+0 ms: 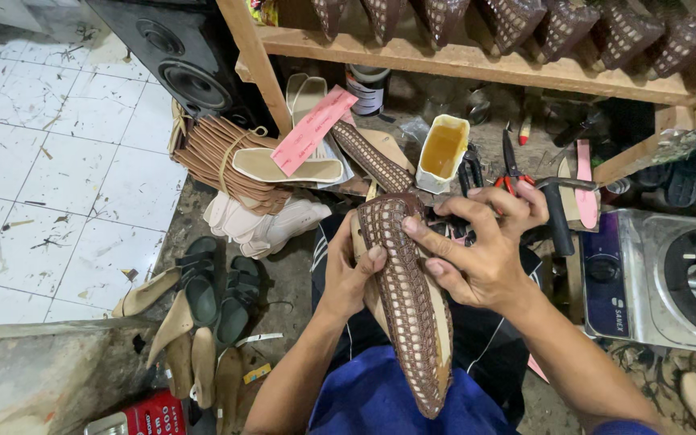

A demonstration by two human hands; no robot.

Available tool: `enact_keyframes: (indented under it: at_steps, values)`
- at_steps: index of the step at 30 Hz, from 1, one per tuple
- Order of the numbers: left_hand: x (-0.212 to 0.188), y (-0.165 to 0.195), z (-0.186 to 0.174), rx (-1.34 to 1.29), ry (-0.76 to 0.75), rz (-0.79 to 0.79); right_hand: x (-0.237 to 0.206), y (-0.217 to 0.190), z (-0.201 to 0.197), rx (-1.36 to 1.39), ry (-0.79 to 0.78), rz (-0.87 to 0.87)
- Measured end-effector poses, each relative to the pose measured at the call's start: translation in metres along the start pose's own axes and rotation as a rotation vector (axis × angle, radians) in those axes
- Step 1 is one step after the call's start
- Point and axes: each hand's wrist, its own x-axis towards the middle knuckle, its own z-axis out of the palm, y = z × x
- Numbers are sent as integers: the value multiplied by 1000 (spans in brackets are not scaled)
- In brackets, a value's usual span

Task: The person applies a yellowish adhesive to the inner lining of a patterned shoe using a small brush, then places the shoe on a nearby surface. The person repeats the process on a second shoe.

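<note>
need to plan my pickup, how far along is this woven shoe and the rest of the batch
Done: a row of finished-looking woven uppers sits on the wooden shelf. In hand: the left hand and right hand press a brown woven upper over its last. Left, judging by what lies about: a bundle of insoles and an open glue tub suggest more pairs are not yet assembled.

Red box point(153, 415) (bottom left), labelled can point(366, 90)
</note>
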Motion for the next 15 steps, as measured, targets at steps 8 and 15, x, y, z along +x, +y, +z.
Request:
enact_keyframes:
  at_steps: [8, 15]
  values:
    - [1, -25, -16, -789, 147, -470, -15, 104, 59, 177, -61, 366]
    - [-17, -41, -18, -748, 183, -461, -57, 174, 163, -116, -370, 346]
